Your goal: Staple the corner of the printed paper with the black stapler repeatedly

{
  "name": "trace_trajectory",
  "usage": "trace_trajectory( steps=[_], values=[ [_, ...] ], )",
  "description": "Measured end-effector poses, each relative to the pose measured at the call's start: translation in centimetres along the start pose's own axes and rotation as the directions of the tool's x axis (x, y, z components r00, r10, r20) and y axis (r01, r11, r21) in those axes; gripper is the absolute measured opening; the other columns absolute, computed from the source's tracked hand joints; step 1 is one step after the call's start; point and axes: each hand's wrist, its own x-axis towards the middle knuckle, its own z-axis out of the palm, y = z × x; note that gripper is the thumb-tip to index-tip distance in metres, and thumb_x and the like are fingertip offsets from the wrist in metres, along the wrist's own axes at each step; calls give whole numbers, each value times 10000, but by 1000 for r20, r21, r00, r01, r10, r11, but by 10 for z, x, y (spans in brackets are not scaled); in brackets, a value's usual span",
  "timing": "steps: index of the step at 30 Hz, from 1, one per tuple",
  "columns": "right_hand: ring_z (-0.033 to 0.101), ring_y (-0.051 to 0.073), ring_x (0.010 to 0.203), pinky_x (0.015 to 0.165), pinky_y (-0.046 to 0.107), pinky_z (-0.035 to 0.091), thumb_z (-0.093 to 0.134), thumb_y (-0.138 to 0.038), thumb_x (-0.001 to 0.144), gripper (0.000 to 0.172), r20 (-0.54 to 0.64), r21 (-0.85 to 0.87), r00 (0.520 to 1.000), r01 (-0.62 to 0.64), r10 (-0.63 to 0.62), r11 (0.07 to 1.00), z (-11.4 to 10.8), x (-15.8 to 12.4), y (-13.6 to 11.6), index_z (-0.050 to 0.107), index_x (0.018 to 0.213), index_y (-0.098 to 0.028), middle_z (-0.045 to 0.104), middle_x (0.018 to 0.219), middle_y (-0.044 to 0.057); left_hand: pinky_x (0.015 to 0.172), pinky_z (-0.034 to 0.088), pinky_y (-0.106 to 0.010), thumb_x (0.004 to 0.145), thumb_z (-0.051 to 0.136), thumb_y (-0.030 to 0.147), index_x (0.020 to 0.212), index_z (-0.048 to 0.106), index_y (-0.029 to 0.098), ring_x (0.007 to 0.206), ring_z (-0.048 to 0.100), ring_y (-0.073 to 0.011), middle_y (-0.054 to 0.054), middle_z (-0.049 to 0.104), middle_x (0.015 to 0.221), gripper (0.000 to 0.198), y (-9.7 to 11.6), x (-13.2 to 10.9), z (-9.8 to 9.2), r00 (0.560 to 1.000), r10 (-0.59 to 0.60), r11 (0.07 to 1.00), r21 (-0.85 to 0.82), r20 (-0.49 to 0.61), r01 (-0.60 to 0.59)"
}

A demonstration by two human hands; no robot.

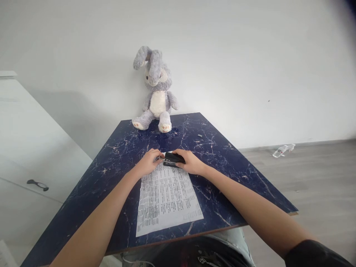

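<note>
A black stapler (172,159) lies at the far edge of a printed sheet of paper (168,198) on the dark blue marbled table (116,148). My right hand (189,162) is curled over the stapler's right end, gripping it. My left hand (149,162) is closed at the stapler's left tip, its fingers pinched on the metal front end and the paper's top edge. The paper lies flat, reaching toward the near table edge.
A grey plush rabbit (155,92) sits against the white wall at the table's far edge. A small grey object (199,135) lies on the table to the right of it. A white cabinet (30,148) stands left. A plastic bottle (283,150) lies on the floor.
</note>
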Motion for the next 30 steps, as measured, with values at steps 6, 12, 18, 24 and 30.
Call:
trace_trajectory(
  steps=[6,12,18,24,30],
  values=[
    [674,231,1006,859,346,498,681,-116,847,426,17,10,1000,-13,13,1000,0,0,1,625,1261,-199,718,1157,80,924,509,-434,937,619,367,1022,796,251,1002,658,-272,-81,742,1088,227,-10,0,-5,999,51,995,-85,2,-51],
    [685,233,1010,904,373,508,715,-135,823,396,3,103,1000,-28,28,994,-2,0,8,667,1211,-198,733,1142,61,997,526,-449,902,671,374,1156,791,295,1111,696,-285,-70,765,1185,292,-34,-4,-19,993,-10,944,-327,121,49],
    [693,239,1028,918,383,533,734,-255,866,368,-10,271,995,97,-98,958,-4,-3,0,689,1226,-189,730,1162,72,903,526,-407,722,880,374,1136,780,248,952,694,-259,-79,781,1025,444,-15,-3,-7,999,51,891,-451,-9,-50],
    [689,221,954,876,371,539,727,-310,899,382,-94,253,982,184,-165,950,5,0,-21,681,1257,-185,722,1111,82,813,480,-345,724,879,407,1073,758,248,915,638,-229,-59,740,1019,402,3,-1,-10,989,124,895,-421,-85,-148],
    [686,236,999,925,382,529,769,-199,856,368,-17,119,990,138,-137,983,44,10,-47,701,1217,-204,739,1101,78,636,450,-298,952,592,545,874,723,187,671,570,-165,-77,677,813,389,-43,-2,-31,725,-220,768,-573,-653,-284]
  ],
)
